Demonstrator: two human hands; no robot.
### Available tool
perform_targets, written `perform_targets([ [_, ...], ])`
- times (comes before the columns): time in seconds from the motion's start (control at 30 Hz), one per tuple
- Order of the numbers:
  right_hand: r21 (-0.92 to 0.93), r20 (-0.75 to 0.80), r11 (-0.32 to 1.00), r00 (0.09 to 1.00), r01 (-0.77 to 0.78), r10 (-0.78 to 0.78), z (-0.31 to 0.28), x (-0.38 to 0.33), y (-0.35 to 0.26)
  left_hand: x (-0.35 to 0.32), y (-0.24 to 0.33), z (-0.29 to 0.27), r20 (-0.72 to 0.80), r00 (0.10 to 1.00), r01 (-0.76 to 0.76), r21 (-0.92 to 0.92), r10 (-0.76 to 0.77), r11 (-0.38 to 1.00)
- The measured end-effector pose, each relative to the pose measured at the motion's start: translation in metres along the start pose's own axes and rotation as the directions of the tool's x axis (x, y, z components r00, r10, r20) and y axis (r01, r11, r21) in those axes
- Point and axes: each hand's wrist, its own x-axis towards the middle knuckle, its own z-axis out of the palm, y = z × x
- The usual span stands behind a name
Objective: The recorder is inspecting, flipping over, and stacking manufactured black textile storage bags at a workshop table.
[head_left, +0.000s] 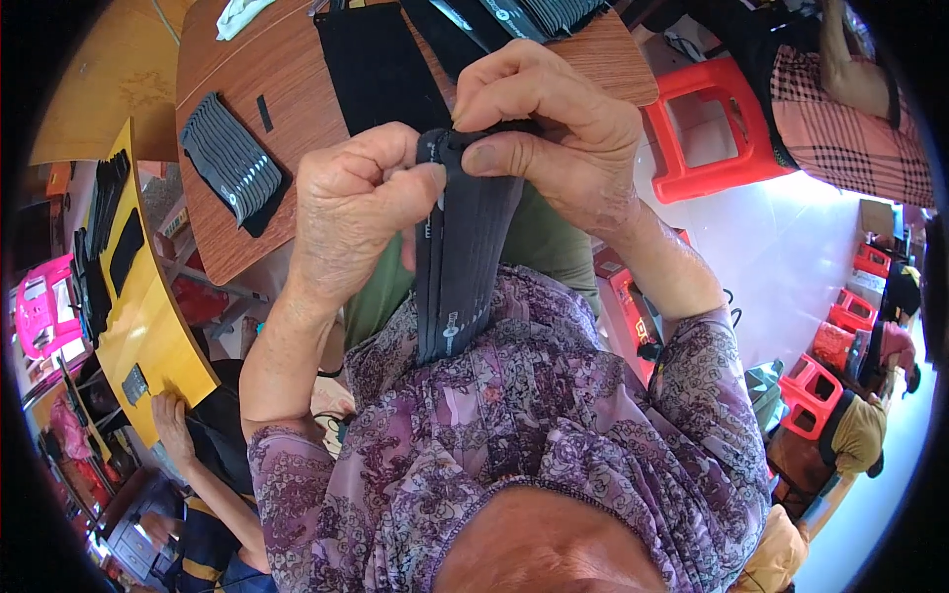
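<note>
A thick bundle of black fabric strips [463, 262] with small white prints hangs in front of my body, its lower end against my patterned shirt. My left hand [361, 203] pinches the top left corner between thumb and fingers. On the other side, my right hand [559, 133] grips the upper edge, with its thumb pressed on the front and its fingers curled behind. Both hands nearly meet at the top. A long black cloth [381, 69] lies on the brown table [287, 59] just beyond them.
A fanned stack of black pieces [229, 158] and a small black strip [264, 113] lie at the table's left. More black stacks [524, 18] sit at the far edge. A red stool [702, 128] stands right. Another person's hand [173, 425] rests at a yellow table [158, 336].
</note>
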Motion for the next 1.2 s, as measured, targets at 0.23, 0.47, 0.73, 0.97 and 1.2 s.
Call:
perform_targets([
  [0.23, -0.275, 0.055, 0.924, 0.964, 0.265, -0.26, 0.001, 0.002, -0.009, -0.009, 0.005, 0.009, -0.134, 0.99, 0.03, -0.095, -0.042, 0.995],
  [0.47, -0.403, 0.125, 0.874, 0.963, 0.27, -0.24, -0.004, 0.011, -0.024, -0.018, 0.016, 0.012, -0.16, 0.985, -0.015, 0.3, 0.066, 0.954],
  [0.73, -0.409, 0.225, 0.8, 0.898, 0.439, -0.378, -0.005, 0.006, -0.026, -0.018, 0.021, 0.014, -0.145, 0.977, 0.138, -0.145, -0.159, 0.98],
  [0.97, -0.617, 0.06, 0.722, 0.933, 0.314, -0.355, 0.004, -0.001, -0.024, -0.02, 0.015, 0.011, -0.192, 0.981, 0.017, -0.075, -0.031, 0.997],
  [1.2, -0.598, 0.134, 0.706, 0.916, 0.379, -0.379, 0.001, -0.006, -0.022, -0.018, 0.02, 0.015, -0.192, 0.98, 0.052, -0.047, -0.06, 0.998],
])
